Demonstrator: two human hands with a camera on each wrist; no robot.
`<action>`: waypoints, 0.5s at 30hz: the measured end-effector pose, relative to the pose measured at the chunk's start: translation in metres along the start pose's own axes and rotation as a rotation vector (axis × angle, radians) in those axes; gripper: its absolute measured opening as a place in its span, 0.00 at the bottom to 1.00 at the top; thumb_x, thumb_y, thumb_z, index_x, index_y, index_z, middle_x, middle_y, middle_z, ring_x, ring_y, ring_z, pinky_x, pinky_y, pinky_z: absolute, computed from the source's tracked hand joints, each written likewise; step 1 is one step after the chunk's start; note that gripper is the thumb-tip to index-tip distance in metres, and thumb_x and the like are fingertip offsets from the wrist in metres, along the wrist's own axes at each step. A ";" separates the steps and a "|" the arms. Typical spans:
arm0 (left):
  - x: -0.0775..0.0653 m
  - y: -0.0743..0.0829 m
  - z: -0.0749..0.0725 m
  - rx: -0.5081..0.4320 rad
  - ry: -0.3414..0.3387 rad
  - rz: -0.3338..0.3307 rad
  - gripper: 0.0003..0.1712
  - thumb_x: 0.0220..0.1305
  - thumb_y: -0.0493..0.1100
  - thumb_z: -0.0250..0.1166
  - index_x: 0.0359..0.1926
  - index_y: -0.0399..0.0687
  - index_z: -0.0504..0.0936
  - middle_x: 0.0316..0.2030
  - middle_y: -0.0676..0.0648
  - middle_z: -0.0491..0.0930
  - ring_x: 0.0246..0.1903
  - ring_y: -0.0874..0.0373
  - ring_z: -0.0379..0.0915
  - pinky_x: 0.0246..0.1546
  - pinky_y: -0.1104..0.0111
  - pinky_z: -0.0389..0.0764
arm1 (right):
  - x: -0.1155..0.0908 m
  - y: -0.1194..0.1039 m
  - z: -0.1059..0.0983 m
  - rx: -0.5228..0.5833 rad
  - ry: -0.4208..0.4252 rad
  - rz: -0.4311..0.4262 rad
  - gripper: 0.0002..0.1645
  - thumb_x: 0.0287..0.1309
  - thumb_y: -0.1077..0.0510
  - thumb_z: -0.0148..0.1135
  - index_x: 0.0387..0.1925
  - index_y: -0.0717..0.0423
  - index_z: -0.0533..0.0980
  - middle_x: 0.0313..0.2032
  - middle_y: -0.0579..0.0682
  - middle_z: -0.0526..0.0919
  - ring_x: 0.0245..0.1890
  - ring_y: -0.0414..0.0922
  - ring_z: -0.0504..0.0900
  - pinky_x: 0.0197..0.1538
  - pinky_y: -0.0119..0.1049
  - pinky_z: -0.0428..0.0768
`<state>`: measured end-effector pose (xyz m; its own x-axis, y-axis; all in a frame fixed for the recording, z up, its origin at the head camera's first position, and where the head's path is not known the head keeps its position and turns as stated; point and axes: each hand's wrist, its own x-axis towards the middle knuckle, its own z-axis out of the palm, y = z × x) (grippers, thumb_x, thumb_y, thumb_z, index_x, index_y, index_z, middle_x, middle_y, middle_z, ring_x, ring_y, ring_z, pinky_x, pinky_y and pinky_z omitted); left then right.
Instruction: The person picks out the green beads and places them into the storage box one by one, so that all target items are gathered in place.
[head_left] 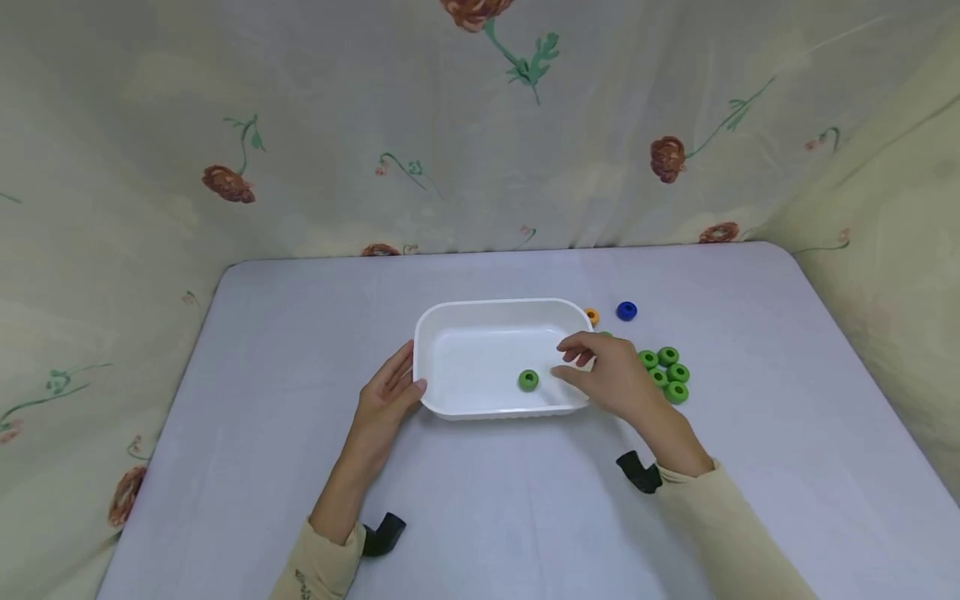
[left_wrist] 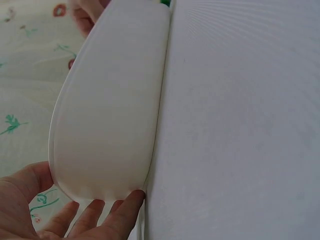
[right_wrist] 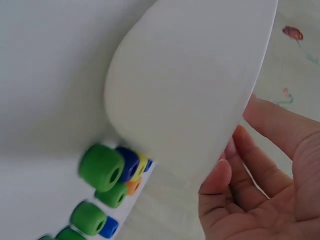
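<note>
Nearest of all, on the near side of the white tray (head_left: 472, 358), were the left sleeve (head_left: 322, 560) and the right sleeve (head_left: 735, 537), each with a black fitting at its cuff; dark marks on the left sleeve resembled lettering but were too small to read, and no brand or label could be made out elsewhere; at the tray's left end the left hand (head_left: 382, 404) grasped it, thumb at the rim and fingers along the outer wall, presumably to steady it; over the tray's right end hung the right hand (head_left: 611, 375), thumb and fingers parted with nothing visible between them, so its grip seemed released; a lone green bead (head_left: 528, 381) lay on the tray's floor, right of its middle, perhaps so that the walls would contain it; off the tray's right end sat a cluster of green beads (head_left: 667, 375), probably grouped for the right hand's easy reach; the right wrist view showed a yellow bead (right_wrist: 141, 167) beside the tray too; by the tray's far right corner was an orange bead (head_left: 592, 317), with a blue bead (head_left: 626, 311) farther right; well beyond the tray hung a floral cloth (head_left: 465, 142), likely a backdrop.
</note>
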<state>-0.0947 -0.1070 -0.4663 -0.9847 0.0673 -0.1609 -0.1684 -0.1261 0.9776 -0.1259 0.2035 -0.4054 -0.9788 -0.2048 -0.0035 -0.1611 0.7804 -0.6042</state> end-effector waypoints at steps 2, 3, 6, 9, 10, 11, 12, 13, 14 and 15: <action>0.000 0.000 0.000 0.002 -0.004 0.001 0.37 0.69 0.35 0.62 0.76 0.54 0.63 0.74 0.48 0.64 0.73 0.54 0.64 0.60 0.81 0.76 | -0.005 0.006 -0.002 0.027 0.057 0.017 0.17 0.58 0.55 0.73 0.47 0.58 0.84 0.38 0.53 0.87 0.39 0.48 0.83 0.41 0.35 0.81; 0.001 -0.001 -0.001 0.002 -0.007 0.003 0.37 0.70 0.35 0.62 0.76 0.54 0.62 0.75 0.47 0.64 0.73 0.54 0.64 0.60 0.82 0.76 | -0.007 0.008 -0.003 0.036 0.079 0.024 0.17 0.58 0.55 0.73 0.47 0.58 0.84 0.38 0.54 0.87 0.39 0.48 0.83 0.41 0.34 0.81; 0.001 0.000 -0.001 -0.003 -0.014 0.011 0.37 0.70 0.34 0.62 0.76 0.53 0.62 0.75 0.46 0.63 0.73 0.53 0.64 0.60 0.82 0.76 | -0.014 0.016 -0.006 0.066 0.135 0.052 0.17 0.58 0.56 0.72 0.48 0.59 0.83 0.41 0.55 0.87 0.39 0.48 0.83 0.41 0.32 0.82; 0.001 -0.001 -0.001 -0.004 -0.018 0.017 0.37 0.70 0.34 0.62 0.76 0.53 0.62 0.75 0.46 0.63 0.73 0.52 0.64 0.60 0.82 0.76 | -0.021 0.024 -0.010 0.077 0.178 0.066 0.17 0.59 0.57 0.71 0.49 0.59 0.83 0.43 0.57 0.88 0.40 0.50 0.84 0.40 0.28 0.81; 0.001 -0.001 0.000 -0.002 -0.016 0.017 0.37 0.69 0.35 0.62 0.76 0.53 0.62 0.75 0.46 0.63 0.73 0.53 0.64 0.60 0.82 0.76 | -0.023 0.028 -0.012 0.079 0.193 0.071 0.17 0.60 0.57 0.71 0.49 0.59 0.83 0.43 0.57 0.88 0.40 0.50 0.84 0.40 0.26 0.81; 0.001 -0.001 0.000 -0.001 -0.015 0.017 0.37 0.69 0.35 0.62 0.76 0.53 0.62 0.75 0.46 0.63 0.73 0.53 0.64 0.60 0.82 0.76 | -0.025 0.031 -0.013 0.082 0.207 0.076 0.17 0.59 0.57 0.72 0.48 0.59 0.83 0.43 0.57 0.88 0.40 0.50 0.84 0.40 0.24 0.80; 0.001 -0.001 0.000 -0.002 -0.014 0.015 0.37 0.69 0.35 0.62 0.76 0.53 0.62 0.75 0.46 0.63 0.73 0.53 0.64 0.60 0.82 0.76 | -0.027 0.034 -0.014 0.082 0.220 0.083 0.17 0.59 0.56 0.72 0.48 0.59 0.83 0.43 0.57 0.89 0.40 0.49 0.84 0.39 0.22 0.80; 0.001 -0.001 0.000 -0.002 -0.012 0.014 0.37 0.69 0.35 0.62 0.76 0.53 0.62 0.75 0.46 0.63 0.73 0.53 0.64 0.60 0.82 0.76 | -0.029 0.038 -0.016 0.084 0.233 0.091 0.17 0.59 0.56 0.72 0.48 0.58 0.83 0.42 0.57 0.89 0.40 0.48 0.84 0.39 0.21 0.79; 0.001 -0.001 0.000 0.000 -0.010 0.013 0.37 0.69 0.35 0.62 0.76 0.53 0.62 0.75 0.47 0.63 0.73 0.53 0.64 0.60 0.82 0.76 | -0.032 0.042 -0.017 0.084 0.243 0.104 0.17 0.59 0.56 0.72 0.48 0.58 0.83 0.42 0.56 0.89 0.39 0.47 0.83 0.38 0.19 0.78; 0.001 -0.001 0.000 -0.001 -0.010 0.013 0.37 0.70 0.34 0.62 0.76 0.53 0.62 0.75 0.47 0.63 0.73 0.53 0.64 0.60 0.82 0.76 | -0.034 0.045 -0.018 0.080 0.253 0.119 0.17 0.59 0.55 0.72 0.48 0.58 0.83 0.42 0.56 0.89 0.39 0.45 0.82 0.38 0.18 0.77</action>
<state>-0.0951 -0.1066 -0.4677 -0.9863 0.0755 -0.1465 -0.1553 -0.1276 0.9796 -0.1021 0.2566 -0.4184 -0.9923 0.0474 0.1143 -0.0422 0.7387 -0.6727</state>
